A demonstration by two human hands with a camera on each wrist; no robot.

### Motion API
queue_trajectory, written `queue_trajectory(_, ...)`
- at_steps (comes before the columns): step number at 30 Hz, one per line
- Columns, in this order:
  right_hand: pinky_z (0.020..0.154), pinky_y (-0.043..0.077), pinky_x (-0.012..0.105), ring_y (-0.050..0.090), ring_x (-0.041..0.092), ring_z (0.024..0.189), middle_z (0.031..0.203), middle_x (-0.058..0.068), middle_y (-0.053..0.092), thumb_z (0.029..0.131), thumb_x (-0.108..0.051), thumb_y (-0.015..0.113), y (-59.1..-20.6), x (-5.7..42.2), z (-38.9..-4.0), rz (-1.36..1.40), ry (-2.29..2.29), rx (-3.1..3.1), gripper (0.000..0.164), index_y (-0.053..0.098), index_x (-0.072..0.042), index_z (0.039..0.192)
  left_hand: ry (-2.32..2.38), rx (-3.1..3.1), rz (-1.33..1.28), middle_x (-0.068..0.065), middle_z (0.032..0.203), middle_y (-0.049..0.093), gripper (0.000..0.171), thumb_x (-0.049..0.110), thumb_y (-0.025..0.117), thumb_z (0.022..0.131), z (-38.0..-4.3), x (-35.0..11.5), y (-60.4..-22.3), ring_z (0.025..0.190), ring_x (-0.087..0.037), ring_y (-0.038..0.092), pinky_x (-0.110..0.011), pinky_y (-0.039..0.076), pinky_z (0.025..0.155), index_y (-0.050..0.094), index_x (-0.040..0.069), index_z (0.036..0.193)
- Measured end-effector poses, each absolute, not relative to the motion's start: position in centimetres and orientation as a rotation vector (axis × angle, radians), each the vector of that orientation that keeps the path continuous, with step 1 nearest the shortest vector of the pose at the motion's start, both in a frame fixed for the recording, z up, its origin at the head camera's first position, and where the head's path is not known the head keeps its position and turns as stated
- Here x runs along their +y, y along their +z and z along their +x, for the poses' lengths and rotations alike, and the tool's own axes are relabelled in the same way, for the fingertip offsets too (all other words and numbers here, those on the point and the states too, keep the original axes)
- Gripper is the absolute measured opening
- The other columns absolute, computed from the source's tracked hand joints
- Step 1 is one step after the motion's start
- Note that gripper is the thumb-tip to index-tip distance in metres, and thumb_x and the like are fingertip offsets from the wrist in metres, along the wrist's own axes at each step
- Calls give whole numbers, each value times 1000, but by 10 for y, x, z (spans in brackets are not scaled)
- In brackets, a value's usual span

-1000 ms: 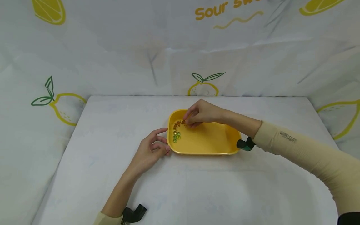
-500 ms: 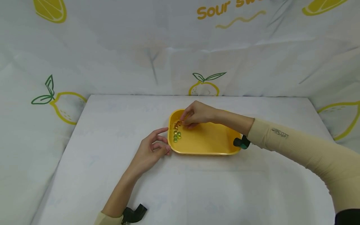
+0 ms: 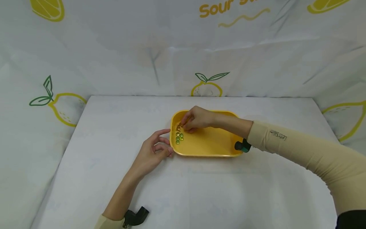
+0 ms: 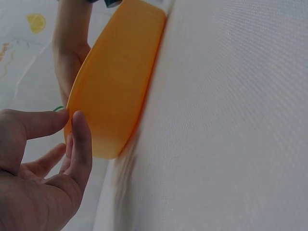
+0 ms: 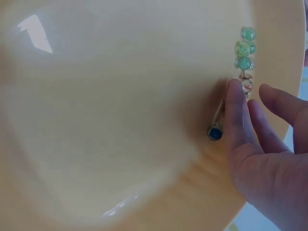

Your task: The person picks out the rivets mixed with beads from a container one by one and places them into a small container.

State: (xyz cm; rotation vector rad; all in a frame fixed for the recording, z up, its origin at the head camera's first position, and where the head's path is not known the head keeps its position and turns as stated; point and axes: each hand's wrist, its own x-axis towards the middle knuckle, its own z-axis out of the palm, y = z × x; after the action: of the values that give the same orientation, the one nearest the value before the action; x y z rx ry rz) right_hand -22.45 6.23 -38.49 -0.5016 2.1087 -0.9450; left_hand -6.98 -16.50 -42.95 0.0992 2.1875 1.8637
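A yellow tray holds a small row of glassy pieces along its left side. Green round beads sit at the near end, and small amber pieces run up to my right hand. In the right wrist view the right hand's fingertips are right at these pieces, partly hiding them; whether they pinch one I cannot tell. A thin stem with a blue round end shows beside the fingers. My left hand rests its fingertips against the tray's left rim, around its outer wall in the left wrist view.
The tray stands on a white-covered table in front of a lemon-print cloth backdrop. A black wrist mount sits below the left hand, and another mount overlaps the tray's right end.
My right hand has moved left and slightly nearer inside the tray, with the far amber pieces shifting left beside its fingertips. The left hand stays at the rim.
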Motion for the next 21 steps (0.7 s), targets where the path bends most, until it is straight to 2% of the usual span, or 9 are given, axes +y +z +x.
queue_trajectory(8, 87, 69, 32, 77, 15, 90, 117, 21, 80, 102, -2, 68, -386, 60, -224, -525, -944, 2101, 28, 73, 8, 128, 1865, 2186, 100, -15, 123, 65, 65, 4, 73, 100, -71, -166, -429, 98, -36, 79, -22, 63, 81, 49, 19, 159)
queue_trajectory(21, 86, 69, 30, 76, 12, 86, 111, 19, 80, 102, -2, 68, -387, 58, -225, -542, -859, 2098, 27, 74, 7, 126, 1873, 2167, 75, -15, 123, 65, 65, 3, 72, 100, -71, -166, -430, 97, -33, 79, -21, 63, 82, 49, 21, 158)
